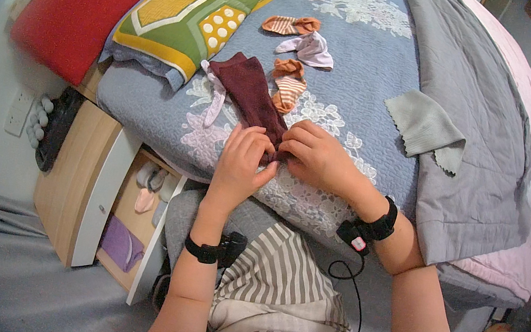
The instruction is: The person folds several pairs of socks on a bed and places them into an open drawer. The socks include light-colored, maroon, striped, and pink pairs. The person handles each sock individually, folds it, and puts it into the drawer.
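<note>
A pair of maroon socks (256, 92) lies on the blue quilted bedspread (354, 86), its near end between my hands. My left hand (241, 165) holds that end from the left, thumb and fingers bent around it. From the right, my right hand (320, 159) pinches the same end, fingertips close to the left ones. Beyond them rest an orange-and-white striped sock (289, 86), a pale lilac sock (308, 49) and another striped sock (290, 25). One more lilac sock (216, 102) lies partly beneath the maroon pair.
A grey-green cloth (426, 125) overlaps the folded grey blanket (472, 197) at right. The open drawer (118, 275) at lower left holds rolled socks (149, 177) and a purple cloth (122, 245). A green patterned pillow (183, 25) lies at upper left. A cable (359, 304) hangs from my right wrist strap.
</note>
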Tool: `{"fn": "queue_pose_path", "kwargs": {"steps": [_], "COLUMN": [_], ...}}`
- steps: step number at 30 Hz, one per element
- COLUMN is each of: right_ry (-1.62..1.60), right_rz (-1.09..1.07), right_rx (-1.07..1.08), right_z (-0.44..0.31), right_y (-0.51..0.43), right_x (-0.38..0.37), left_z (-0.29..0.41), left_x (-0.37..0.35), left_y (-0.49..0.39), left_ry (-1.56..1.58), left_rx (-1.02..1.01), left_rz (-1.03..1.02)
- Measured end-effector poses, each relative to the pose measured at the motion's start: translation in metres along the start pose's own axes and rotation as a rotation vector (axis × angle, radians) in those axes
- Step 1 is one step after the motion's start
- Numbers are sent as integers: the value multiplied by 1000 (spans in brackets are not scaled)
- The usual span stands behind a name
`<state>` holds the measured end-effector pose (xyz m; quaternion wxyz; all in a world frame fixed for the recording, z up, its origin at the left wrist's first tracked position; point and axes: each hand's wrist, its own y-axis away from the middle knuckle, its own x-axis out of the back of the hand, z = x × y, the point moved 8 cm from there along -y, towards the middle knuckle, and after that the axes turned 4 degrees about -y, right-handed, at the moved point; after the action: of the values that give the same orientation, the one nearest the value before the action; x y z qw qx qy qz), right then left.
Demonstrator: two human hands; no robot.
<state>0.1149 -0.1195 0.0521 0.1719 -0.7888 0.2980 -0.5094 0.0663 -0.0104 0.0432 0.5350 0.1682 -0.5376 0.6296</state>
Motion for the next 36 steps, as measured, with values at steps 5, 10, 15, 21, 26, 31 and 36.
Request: {"fn": "queue_pose_path", "kwargs": {"steps": [5, 10, 15, 21, 26, 31, 36], "right_ry": [-203, -320, -383, -496, -495, -397, -339], "right_rz": [-133, -353, -352, -317, -279, -215, -123], "right_rx": [-45, -103, -228, -422, -388, -331, -233], "right_z": [5, 3, 7, 24, 24, 21, 15], "right_y": [0, 4, 6, 11, 11, 8, 5], "right_x": [0, -1, 0, -2, -2, -3, 2], "left_z": [8, 27, 22, 14, 16, 21, 23], "left_x": [5, 2, 6, 8, 9, 13, 11], "left_y": [2, 10, 11, 13, 11, 8, 8], "left_ry": [45, 25, 92, 153, 136, 96, 59], "left_rx": [20, 56, 143, 183, 191, 197, 169], "left_rz": [-104, -218, -169, -112, -75, -22, -35]}}
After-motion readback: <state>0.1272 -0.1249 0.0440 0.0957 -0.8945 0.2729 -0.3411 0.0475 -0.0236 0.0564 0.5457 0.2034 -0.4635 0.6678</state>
